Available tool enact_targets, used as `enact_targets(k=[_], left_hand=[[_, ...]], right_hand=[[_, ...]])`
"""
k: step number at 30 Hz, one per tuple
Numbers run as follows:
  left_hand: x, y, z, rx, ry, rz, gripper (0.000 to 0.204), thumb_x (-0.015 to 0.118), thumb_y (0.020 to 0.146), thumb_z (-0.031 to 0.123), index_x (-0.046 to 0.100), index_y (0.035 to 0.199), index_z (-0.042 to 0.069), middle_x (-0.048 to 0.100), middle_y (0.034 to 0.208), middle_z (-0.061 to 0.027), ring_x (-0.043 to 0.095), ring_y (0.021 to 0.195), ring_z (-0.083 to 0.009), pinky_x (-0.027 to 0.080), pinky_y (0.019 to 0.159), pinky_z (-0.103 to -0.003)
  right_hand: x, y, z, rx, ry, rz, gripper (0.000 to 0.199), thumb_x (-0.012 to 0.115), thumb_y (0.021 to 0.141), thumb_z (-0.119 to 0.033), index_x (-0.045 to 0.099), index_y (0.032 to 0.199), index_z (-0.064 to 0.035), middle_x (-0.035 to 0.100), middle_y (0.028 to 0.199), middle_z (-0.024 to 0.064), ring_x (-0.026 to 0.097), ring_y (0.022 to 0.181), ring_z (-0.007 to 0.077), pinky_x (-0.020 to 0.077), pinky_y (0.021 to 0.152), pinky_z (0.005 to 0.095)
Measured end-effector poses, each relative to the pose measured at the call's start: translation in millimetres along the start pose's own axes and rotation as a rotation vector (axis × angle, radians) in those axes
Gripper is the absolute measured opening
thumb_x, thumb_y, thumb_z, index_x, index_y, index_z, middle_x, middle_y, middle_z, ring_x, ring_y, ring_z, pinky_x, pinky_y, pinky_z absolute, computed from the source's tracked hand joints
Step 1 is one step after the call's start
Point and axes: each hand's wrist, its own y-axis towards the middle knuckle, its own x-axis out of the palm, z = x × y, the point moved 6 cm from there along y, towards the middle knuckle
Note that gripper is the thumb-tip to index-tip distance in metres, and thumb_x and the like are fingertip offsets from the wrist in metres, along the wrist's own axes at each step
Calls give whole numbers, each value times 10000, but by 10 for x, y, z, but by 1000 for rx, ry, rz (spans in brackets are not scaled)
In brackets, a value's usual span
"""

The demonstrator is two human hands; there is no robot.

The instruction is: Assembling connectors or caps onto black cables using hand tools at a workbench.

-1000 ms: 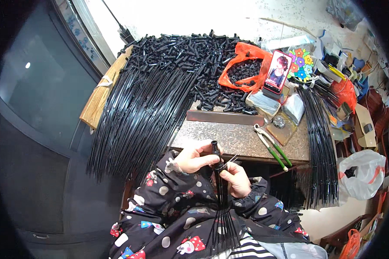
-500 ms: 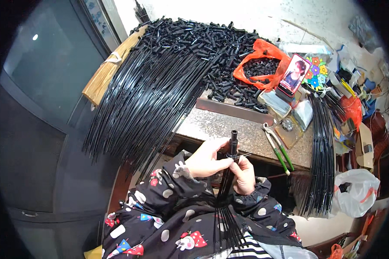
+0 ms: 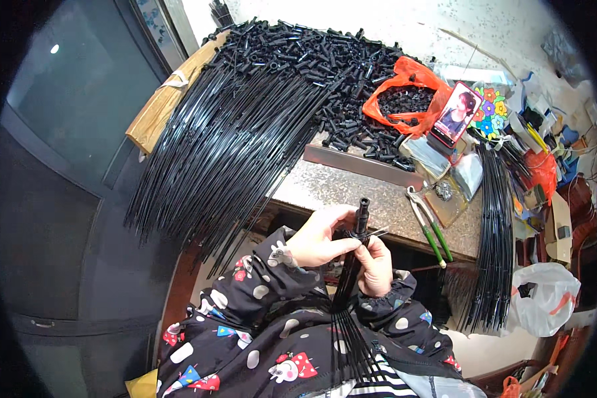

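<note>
Upright in front of my chest stands an umbrella rib bundle point(image 3: 348, 282), with a black plastic tubular runner point(image 3: 362, 211) at its top. My left hand point(image 3: 317, 240) is closed round the runner's collar from the left, thumb pressing across it. From the right, my right hand point(image 3: 376, 266) pinches just below the collar. A thin wire point(image 3: 380, 231) sticks out to the right above the right fingertips. Below the hands, the black ribs fan out across my lap. Where the ribs join the runner is partly hidden by my fingers.
Loose black ribs point(image 3: 219, 152) and a heap of black runners point(image 3: 312, 56) cover the table beyond a metal bar point(image 3: 363, 167). Green-handled pliers point(image 3: 431, 229) lie near the right edge. Also there: an orange bag point(image 3: 379, 106) of small parts, a phone point(image 3: 456, 114), and hanging bundled ribs point(image 3: 494, 245).
Both hands keep their grip on the runner and ribs. The wire's end points slightly more upward, and the view has shifted a little.
</note>
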Motion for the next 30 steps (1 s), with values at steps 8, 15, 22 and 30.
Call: enact_targets(k=[8, 15, 22, 30], left_hand=[[-25, -33, -50, 127, -130, 42, 386, 604, 737, -47, 484, 1101, -6, 545, 961, -51, 525, 891, -127, 439, 762, -252], [1, -53, -110, -20, -362, -14, 390, 601, 731, -76, 503, 1102, -5, 554, 953, -51, 529, 893, -131, 449, 743, -257], [-4, -90, -90, 225, -340, 72, 258, 602, 734, -72, 557, 982, -17, 566, 899, -55, 555, 804, -132, 498, 600, -257], [-103, -27, -93, 282, -374, -49, 136, 647, 684, -62, 634, 800, 8, 594, 804, -84, 556, 835, -194, 413, 860, -385]], right_hand=[[76, -9, -59, 106, 33, -62, 116, 600, 816, -122, 518, 831, -41, 603, 762, 77, 594, 642, 147, 521, 542, 293], [104, 9, -52, 73, 44, -129, 148, 600, 818, -153, 517, 861, -38, 596, 751, 88, 596, 649, 162, 525, 530, 303], [130, -64, -105, 115, 59, -154, 190, 615, 809, -181, 519, 877, -32, 596, 761, 103, 592, 648, 176, 513, 570, 326], [170, -63, -80, 264, 85, -279, 176, 639, 780, -149, 559, 862, -16, 603, 752, 93, 589, 685, 180, 490, 642, 315]])
